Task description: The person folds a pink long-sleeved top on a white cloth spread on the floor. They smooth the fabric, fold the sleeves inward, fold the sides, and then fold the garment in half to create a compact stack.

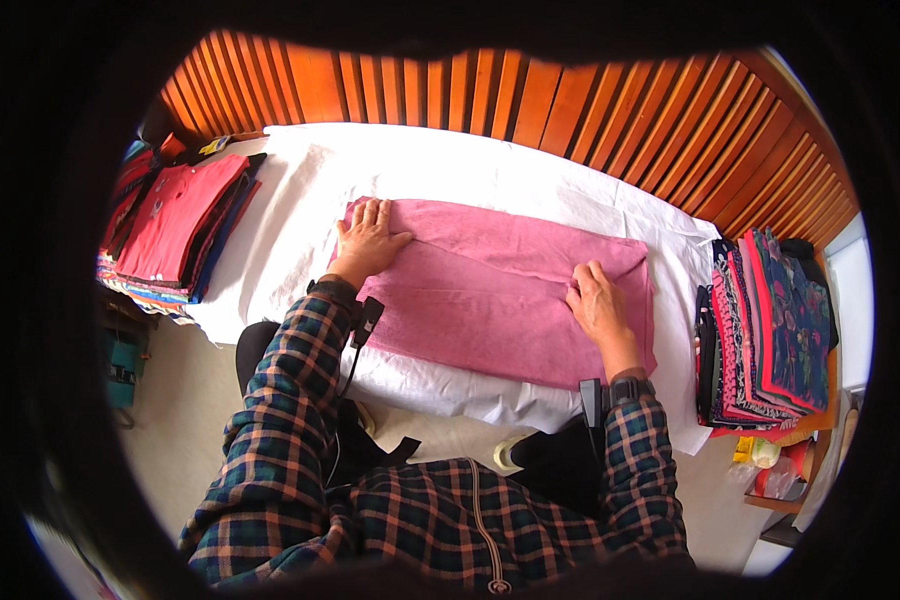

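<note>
A pink cloth garment (487, 315) lies folded lengthwise on a white sheet (435, 157), its layers showing a long slanting edge across the middle. My left hand (367, 238) rests flat on its far left corner, with the fingers slightly spread. Towards the right end, the curled fingers of my right hand (598, 304) pinch the upper layer at the fold edge. Small creases run through the fabric beside those fingers. Both wrists wear black straps with small devices.
Folded clothes (187, 217) are stacked at the left end of the sheet. Another tall stack of folded clothes (765, 330) stands on the right, above a wooden shelf with small items (780, 469). Wooden slats (480, 94) line the far side. A teal bag (124, 367) sits low on the left.
</note>
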Demonstrator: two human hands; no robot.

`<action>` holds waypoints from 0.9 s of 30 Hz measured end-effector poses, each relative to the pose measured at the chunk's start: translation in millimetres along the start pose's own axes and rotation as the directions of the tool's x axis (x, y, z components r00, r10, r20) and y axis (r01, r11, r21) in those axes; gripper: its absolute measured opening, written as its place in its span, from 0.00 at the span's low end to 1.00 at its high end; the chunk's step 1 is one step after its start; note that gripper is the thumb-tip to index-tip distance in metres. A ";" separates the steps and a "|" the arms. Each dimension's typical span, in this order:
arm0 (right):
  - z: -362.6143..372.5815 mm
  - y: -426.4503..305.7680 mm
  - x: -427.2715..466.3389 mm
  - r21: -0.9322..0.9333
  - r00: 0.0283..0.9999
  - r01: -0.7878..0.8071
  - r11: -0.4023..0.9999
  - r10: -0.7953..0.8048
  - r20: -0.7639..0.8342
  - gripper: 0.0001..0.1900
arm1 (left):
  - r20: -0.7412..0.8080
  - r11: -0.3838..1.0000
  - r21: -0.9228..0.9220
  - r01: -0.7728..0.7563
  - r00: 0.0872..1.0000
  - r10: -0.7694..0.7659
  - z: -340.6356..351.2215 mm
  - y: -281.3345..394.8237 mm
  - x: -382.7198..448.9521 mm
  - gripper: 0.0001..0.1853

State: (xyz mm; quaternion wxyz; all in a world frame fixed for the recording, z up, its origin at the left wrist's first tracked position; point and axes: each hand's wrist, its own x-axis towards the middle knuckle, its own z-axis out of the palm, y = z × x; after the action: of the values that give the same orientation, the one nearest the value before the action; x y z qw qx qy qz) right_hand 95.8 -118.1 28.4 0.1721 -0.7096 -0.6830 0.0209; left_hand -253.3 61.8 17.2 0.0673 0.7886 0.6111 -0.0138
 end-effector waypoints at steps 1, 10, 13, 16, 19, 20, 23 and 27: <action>-0.2 0.1 -0.6 0.012 1.000 0.005 1.000 -0.005 -0.007 0.10 | 0.006 1.000 -0.008 0.014 1.000 -0.014 -2.1 -0.8 -1.2 0.46; 0.5 5.6 -0.1 0.064 0.999 -0.009 0.998 0.012 -0.043 0.08 | 0.027 1.000 -0.008 0.001 1.000 -0.001 -14.7 55.8 -2.9 0.48; -2.3 3.4 -0.2 0.061 0.999 -0.025 0.998 0.028 -0.045 0.07 | -0.216 0.908 -0.011 -0.419 0.887 0.407 0.0 103.4 -24.3 0.43; -5.2 1.5 -0.2 0.098 0.996 -0.020 0.995 0.029 -0.087 0.06 | -0.278 0.737 -0.143 -0.660 0.742 0.610 13.9 158.8 -39.0 0.41; -6.5 3.9 0.9 0.098 0.994 -0.011 0.995 0.022 -0.110 0.05 | -0.354 0.656 -0.199 -0.728 0.678 0.645 25.6 202.2 -49.3 0.36; -6.7 5.6 1.2 0.093 0.994 -0.006 0.996 0.017 -0.112 0.05 | -0.382 0.634 -0.218 -0.742 0.663 0.644 28.9 213.7 -50.7 0.34; -5.5 9.8 2.7 0.147 0.990 0.023 0.989 -0.002 -0.141 0.05 | -0.316 0.717 -0.243 -0.653 0.752 0.578 35.6 239.8 -46.6 0.27; -5.3 12.2 4.5 0.217 0.985 0.049 0.975 -0.011 -0.175 0.04 | -0.346 0.761 -0.239 -0.604 0.785 0.514 40.1 248.8 -35.8 0.11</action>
State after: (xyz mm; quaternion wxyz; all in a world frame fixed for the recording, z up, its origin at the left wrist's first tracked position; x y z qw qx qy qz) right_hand 109.2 -114.9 31.0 0.3084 -0.6747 -0.6697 0.0324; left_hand -19.6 -38.3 3.4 0.1215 0.9068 0.3418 0.2150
